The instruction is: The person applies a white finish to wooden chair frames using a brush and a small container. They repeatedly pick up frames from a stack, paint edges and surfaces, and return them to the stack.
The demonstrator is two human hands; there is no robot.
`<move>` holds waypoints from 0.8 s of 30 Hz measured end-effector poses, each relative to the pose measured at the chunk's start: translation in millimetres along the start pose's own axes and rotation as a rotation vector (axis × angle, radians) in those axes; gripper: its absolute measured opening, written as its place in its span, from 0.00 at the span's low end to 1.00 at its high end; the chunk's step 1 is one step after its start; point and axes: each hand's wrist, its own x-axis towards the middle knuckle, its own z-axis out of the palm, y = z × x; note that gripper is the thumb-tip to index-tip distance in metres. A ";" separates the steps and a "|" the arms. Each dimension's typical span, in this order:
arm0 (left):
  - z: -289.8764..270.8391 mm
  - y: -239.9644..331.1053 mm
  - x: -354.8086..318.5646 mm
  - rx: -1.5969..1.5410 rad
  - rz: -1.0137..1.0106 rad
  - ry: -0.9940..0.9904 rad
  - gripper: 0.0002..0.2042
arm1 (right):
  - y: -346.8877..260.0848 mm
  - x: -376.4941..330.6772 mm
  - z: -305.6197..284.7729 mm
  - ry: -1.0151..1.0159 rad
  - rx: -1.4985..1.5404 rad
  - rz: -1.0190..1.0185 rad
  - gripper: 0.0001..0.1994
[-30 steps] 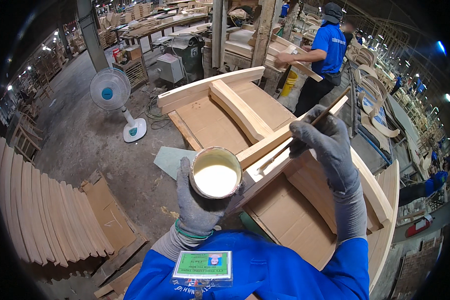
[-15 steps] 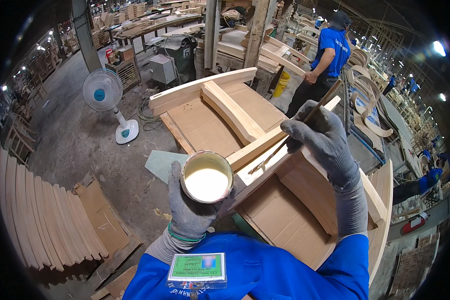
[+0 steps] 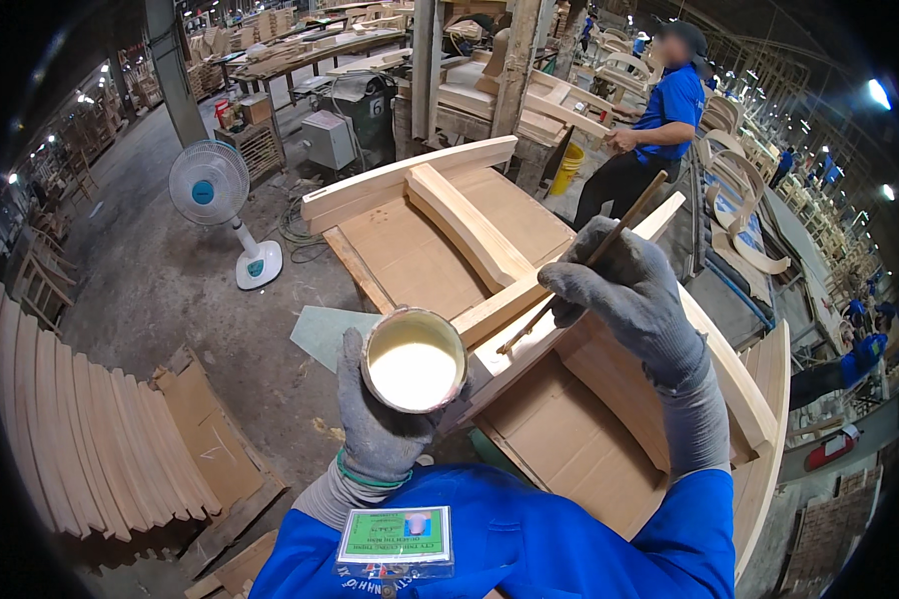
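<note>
Small print on green badge; white lettering on blue shirt; number on dark bin.

The grey-gloved left hand curls in a cupped grip. The grey-gloved right hand, reaching farther forward, pinches with its fingertips toward the left.

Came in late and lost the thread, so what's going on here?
A person's gloved left hand holds a round cup of cream-coloured liquid. The gloved right hand grips a thin stick, its lower end at a pale wooden rail; whether it touches the wood is hard to tell. Beyond, a co-worker in a blue shirt stands near more wooden parts.
</note>
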 end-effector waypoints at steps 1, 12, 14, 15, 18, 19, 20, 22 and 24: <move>-0.9 -0.3 -0.4 0.008 0.015 -0.001 0.25 | 0.3 0.0 0.6 -0.001 0.005 0.011 0.10; -3.5 -1.5 0.7 -0.017 0.025 0.017 0.26 | 2.6 -0.2 3.0 -0.072 0.029 0.133 0.11; -1.0 -1.4 1.0 -0.005 0.012 0.032 0.26 | 8.2 0.1 5.9 -0.122 0.029 0.189 0.10; 0.7 -1.5 0.1 0.013 0.022 0.032 0.26 | 12.1 1.4 7.0 -0.152 0.029 0.217 0.10; 4.6 -2.2 -1.6 0.059 0.056 0.013 0.26 | 18.7 8.5 -10.8 -0.230 0.079 0.169 0.08; 5.4 -2.7 -1.6 0.055 0.053 0.007 0.26 | 20.6 8.7 -17.2 -0.240 0.065 0.132 0.08; 5.7 -2.0 -1.3 0.018 0.031 0.011 0.26 | 24.0 7.7 -21.6 -0.201 -0.011 0.058 0.09; 4.3 -1.3 -0.2 0.019 0.010 0.025 0.27 | 19.6 6.3 -16.9 -0.204 -0.239 -0.025 0.10; 2.4 -1.5 0.9 0.086 0.010 0.025 0.29 | 10.0 5.1 -4.6 -0.220 -0.433 -0.162 0.11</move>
